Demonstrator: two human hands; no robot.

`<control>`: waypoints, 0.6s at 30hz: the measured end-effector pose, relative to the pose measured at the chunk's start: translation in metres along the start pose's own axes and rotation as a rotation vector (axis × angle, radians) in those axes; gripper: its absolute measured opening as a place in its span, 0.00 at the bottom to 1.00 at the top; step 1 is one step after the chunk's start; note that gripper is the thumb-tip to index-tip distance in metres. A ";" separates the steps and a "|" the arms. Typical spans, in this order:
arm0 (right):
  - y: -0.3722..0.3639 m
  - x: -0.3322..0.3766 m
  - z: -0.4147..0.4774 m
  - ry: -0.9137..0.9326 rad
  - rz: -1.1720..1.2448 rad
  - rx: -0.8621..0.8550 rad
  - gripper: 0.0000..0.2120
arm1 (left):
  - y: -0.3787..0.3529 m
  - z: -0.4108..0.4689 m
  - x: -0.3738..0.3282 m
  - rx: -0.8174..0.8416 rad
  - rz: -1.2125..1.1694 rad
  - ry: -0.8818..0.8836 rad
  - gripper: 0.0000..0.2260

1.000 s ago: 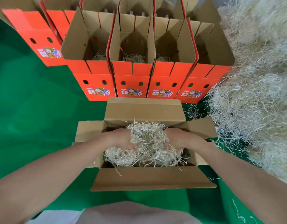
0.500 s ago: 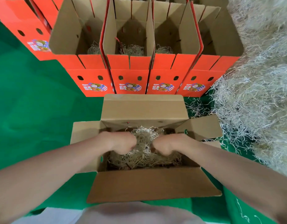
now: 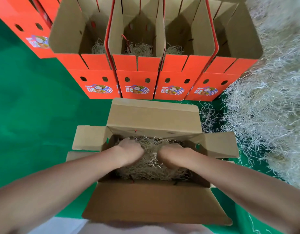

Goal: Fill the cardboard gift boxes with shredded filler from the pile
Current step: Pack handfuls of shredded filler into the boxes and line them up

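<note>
1. Head view, looking down on a green cloth: at far left, orange cartons lean in the frame's top corner, one showing a printed cartoon label.
2. Next along, four orange gift boxes stand upright in a touching row, lids raised and labels facing the camera. Pale filler lies at the bottom of the left three; the floor of the fourth (the one nearest the pile) is hidden by its own wall.
3. Front and centre, just before that row, an open cardboard box sits with all four flaps spread outward and a bed of shredded filler inside it.
4. The person's left hand is down in the box on the left half of the filler, fingers sunk among the strands. They are blurred and partly buried, so whether they grip a clump or press flat cannot be told.
5. The right hand is beside it on the right half, with a narrow strip of filler between the two. Its fingers are likewise buried, and how they lie cannot be told.
6. Loose strands lie scattered on the cloth just right of the box's far flap.
7. At far right, the pile of pale shredded filler fills the edge of the frame, touching the fourth orange box.
</note>
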State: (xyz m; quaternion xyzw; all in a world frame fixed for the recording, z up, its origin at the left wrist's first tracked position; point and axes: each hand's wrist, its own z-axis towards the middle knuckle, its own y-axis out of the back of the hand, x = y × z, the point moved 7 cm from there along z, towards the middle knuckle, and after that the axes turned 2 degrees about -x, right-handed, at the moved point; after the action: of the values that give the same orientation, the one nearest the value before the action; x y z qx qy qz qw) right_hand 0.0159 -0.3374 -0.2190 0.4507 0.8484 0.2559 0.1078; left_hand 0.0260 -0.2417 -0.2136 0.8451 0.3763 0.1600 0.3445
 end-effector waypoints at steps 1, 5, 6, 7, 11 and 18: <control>0.012 0.002 0.002 -0.016 0.074 -0.153 0.21 | 0.004 0.002 -0.002 -0.048 -0.011 -0.006 0.13; 0.006 -0.004 0.000 0.031 0.376 -0.248 0.19 | -0.023 -0.009 -0.006 0.202 0.040 0.023 0.14; -0.004 -0.010 0.001 0.001 0.346 -0.174 0.20 | -0.035 -0.012 -0.009 0.320 0.096 -0.028 0.16; -0.012 -0.019 -0.001 -0.051 0.327 -0.104 0.21 | -0.043 -0.017 -0.008 0.410 0.160 -0.038 0.17; -0.009 -0.033 -0.009 -0.151 0.261 0.004 0.24 | -0.046 -0.019 -0.011 0.472 0.086 -0.091 0.15; 0.017 -0.011 -0.010 -0.058 0.046 -0.174 0.15 | -0.025 -0.012 0.001 0.093 -0.084 -0.040 0.08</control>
State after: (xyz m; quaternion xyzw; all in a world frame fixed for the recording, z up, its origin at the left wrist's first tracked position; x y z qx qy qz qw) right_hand 0.0300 -0.3418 -0.2024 0.4660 0.8091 0.3179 0.1649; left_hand 0.0070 -0.2234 -0.2225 0.8466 0.4116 0.1109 0.3187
